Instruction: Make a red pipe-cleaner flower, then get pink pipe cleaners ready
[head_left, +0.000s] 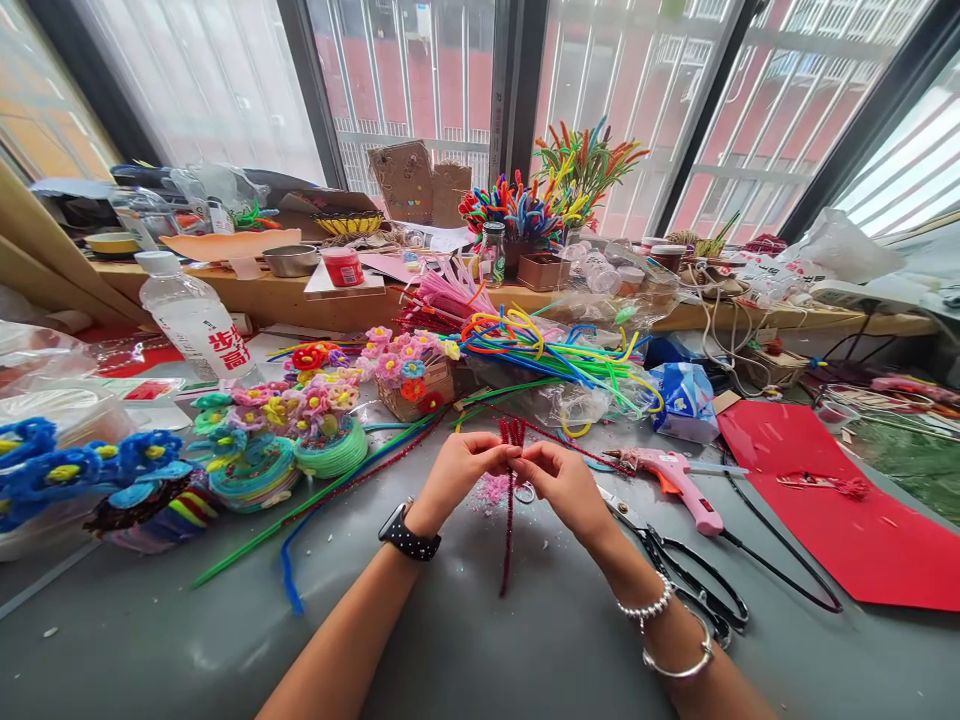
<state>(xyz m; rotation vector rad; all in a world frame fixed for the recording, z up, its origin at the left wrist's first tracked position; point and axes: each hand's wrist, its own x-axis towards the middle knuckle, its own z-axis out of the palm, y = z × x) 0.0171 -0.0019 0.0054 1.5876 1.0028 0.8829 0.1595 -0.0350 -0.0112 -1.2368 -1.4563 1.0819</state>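
Note:
Both hands meet over the middle of the grey table (450, 640), fingertips pinched close together. Between them is a dark red pipe cleaner (508, 550), bent into several upright loops above the fingers, with one straight tail hanging down. My left hand (466, 475) wears a black dotted watch band at the wrist and grips the loops from the left. My right hand (562, 487), with silver bracelets on its wrist, pinches the same piece from the right. Pink bits (493, 490) lie on the table just behind the hands.
A pink glue gun (679, 480) and black-handled scissors (675, 560) lie to the right, beside red sheets (847, 510). Pipe-cleaner flowers in pots (330, 450) and a water bottle (187, 320) stand left. Bundled loose pipe cleaners (555, 345) lie behind the hands.

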